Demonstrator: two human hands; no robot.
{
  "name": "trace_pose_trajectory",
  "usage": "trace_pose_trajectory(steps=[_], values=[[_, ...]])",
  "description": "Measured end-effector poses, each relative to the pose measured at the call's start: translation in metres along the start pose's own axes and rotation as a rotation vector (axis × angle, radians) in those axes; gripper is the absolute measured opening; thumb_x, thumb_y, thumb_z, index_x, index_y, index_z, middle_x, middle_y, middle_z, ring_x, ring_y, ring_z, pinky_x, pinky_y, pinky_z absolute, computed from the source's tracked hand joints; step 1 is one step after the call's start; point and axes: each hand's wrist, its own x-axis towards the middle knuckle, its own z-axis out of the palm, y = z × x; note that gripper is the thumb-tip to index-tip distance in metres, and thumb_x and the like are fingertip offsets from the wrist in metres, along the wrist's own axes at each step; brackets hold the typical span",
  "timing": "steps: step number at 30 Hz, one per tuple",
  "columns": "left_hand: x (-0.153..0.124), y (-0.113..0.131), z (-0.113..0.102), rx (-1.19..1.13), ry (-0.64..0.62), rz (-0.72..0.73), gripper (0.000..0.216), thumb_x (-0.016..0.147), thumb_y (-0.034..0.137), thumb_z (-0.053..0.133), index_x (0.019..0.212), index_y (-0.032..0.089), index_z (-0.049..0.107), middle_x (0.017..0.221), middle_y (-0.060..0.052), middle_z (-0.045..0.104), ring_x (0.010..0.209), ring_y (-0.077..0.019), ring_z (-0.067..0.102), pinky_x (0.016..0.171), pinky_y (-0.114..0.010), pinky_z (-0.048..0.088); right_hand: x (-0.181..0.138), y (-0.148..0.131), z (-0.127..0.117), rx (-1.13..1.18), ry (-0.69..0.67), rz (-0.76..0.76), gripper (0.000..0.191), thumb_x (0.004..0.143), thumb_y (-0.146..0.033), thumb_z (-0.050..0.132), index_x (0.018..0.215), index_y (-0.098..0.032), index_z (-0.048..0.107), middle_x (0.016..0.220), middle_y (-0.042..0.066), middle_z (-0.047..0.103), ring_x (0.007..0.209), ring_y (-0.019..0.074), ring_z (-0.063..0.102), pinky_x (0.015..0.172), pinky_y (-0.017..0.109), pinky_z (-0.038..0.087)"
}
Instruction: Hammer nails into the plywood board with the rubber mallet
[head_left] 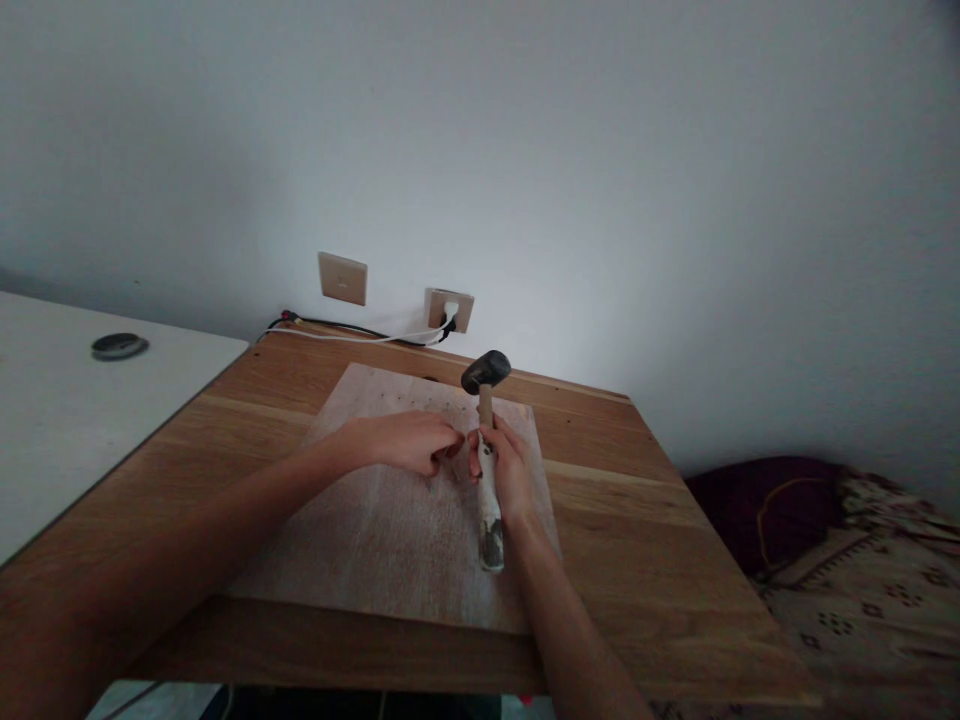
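My right hand [507, 465] is wrapped round the pale, worn handle of a mallet [490, 500]. Its black head points away from me, raised over the far part of a thin whitish wooden board [360, 550]. Just left of the mallet, my left hand [416, 442] is low over the same board with its fingers curled together. Whatever those fingers pinch is too small to make out. Several small dark nail-like marks [411, 402] run in a row along the board's far side.
The board lies on a brown wooden table [622, 570]. Behind it, cables [352, 338] lead to a wall socket [450, 310]. To the left, a white surface [67, 420] carries a round dark object [119, 346]. Patterned fabric [862, 600] and a purple cushion-like thing [795, 510] lie right.
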Motion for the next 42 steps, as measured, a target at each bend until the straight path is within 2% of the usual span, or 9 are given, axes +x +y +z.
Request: trace_pose_trajectory(steps=[4,7,13,16,25,34,36,40,42], values=[[-0.011,-0.042,-0.021,-0.087,0.072,-0.098,0.016,0.073,0.011,0.059,0.077,0.019,0.072,0.077,-0.002,0.073,0.075,-0.0191,0.066,0.07,-0.029,0.047,-0.002,0.0,0.003,0.011,0.012,0.016,0.02,0.075,-0.041,0.063,0.083,-0.022,0.061,0.058,-0.006,0.058,0.036,0.0085,0.042,0.035,0.023,0.032],[-0.022,-0.072,-0.032,-0.149,0.227,-0.234,0.018,0.082,0.021,0.058,0.088,0.019,0.075,0.089,-0.004,0.076,0.082,-0.0197,0.069,0.075,-0.028,0.048,-0.003,0.0,0.004,-0.007,0.0,0.038,0.022,0.075,-0.041,0.062,0.086,-0.022,0.062,0.056,-0.006,0.056,0.035,0.0095,0.041,0.034,0.023,0.032],[-0.031,-0.104,-0.012,-0.292,0.462,-0.391,0.021,0.084,0.035,0.063,0.093,0.019,0.074,0.092,-0.004,0.077,0.086,-0.0193,0.07,0.082,-0.029,0.052,-0.003,0.0,0.006,-0.021,-0.007,0.033,0.019,0.075,-0.04,0.062,0.08,-0.022,0.06,0.052,-0.007,0.052,0.035,0.0097,0.041,0.034,0.023,0.033],[-0.029,-0.107,-0.003,-0.384,0.532,-0.361,0.023,0.082,0.038,0.065,0.092,0.019,0.072,0.091,-0.004,0.077,0.086,-0.0189,0.07,0.084,-0.03,0.053,-0.003,0.003,0.006,-0.014,-0.01,0.028,0.019,0.075,-0.04,0.063,0.078,-0.022,0.059,0.057,-0.007,0.055,0.035,0.0084,0.041,0.033,0.023,0.033],[-0.025,-0.095,0.002,-0.33,0.515,-0.315,0.015,0.084,0.033,0.064,0.083,0.018,0.068,0.078,-0.001,0.069,0.074,-0.0166,0.063,0.074,-0.029,0.048,-0.002,0.005,0.005,-0.038,-0.016,0.038,0.019,0.076,-0.042,0.062,0.074,-0.024,0.056,0.053,-0.006,0.052,0.036,0.0098,0.04,0.035,0.024,0.031],[-0.025,-0.095,0.004,-0.325,0.52,-0.298,0.012,0.082,0.028,0.065,0.078,0.017,0.067,0.075,-0.003,0.068,0.072,-0.0186,0.063,0.072,-0.031,0.048,-0.004,0.004,0.006,-0.07,-0.044,0.02,0.02,0.079,-0.04,0.061,0.07,-0.023,0.057,0.05,-0.006,0.051,0.036,0.0099,0.042,0.036,0.024,0.033],[-0.026,-0.096,0.004,-0.376,0.527,-0.296,0.015,0.081,0.031,0.067,0.087,0.017,0.069,0.078,-0.003,0.07,0.074,-0.0194,0.065,0.072,-0.032,0.049,-0.006,0.003,0.007,-0.087,-0.051,0.005,0.02,0.08,-0.039,0.06,0.069,-0.023,0.056,0.05,-0.006,0.051,0.036,0.0097,0.042,0.036,0.024,0.033],[-0.028,-0.099,0.003,-0.483,0.509,-0.298,0.046,0.078,0.034,0.071,0.121,0.018,0.065,0.088,-0.004,0.075,0.082,-0.0212,0.07,0.077,-0.033,0.053,-0.009,-0.006,0.013,-0.136,-0.073,-0.011,0.017,0.08,-0.039,0.062,0.075,-0.023,0.058,0.056,-0.007,0.055,0.035,0.0089,0.043,0.034,0.023,0.034],[-0.029,-0.099,0.003,-0.507,0.476,-0.304,0.049,0.079,0.033,0.071,0.125,0.017,0.064,0.094,-0.006,0.076,0.085,-0.0217,0.071,0.079,-0.033,0.053,-0.009,-0.013,0.018,-0.151,-0.117,0.024,0.018,0.08,-0.04,0.062,0.077,-0.022,0.059,0.056,-0.007,0.055,0.035,0.0088,0.043,0.032,0.023,0.035]])
